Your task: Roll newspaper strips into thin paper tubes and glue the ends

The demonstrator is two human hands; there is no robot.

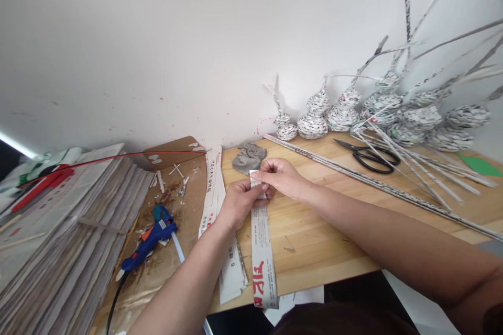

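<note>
Both hands meet at the upper end of a newspaper strip [264, 251], which hangs down past the table's front edge. My left hand [241, 200] is closed on the strip, its thumb lying across the paper. The fingers of my right hand [283, 175] pinch the strip's top end, where the paper looks folded. Just behind the hands lies a crumpled grey cloth [247, 157]. To their left, a pile of cut paper strips [212, 188] runs under my left forearm to the table edge.
A blue glue gun [151, 241] rests on stained cardboard [188, 183] beside a tall newspaper stack [94, 220]. Scissors [375, 159], long paper rods [353, 178] and several woven paper gourds [313, 120] occupy the right and back, against the white wall.
</note>
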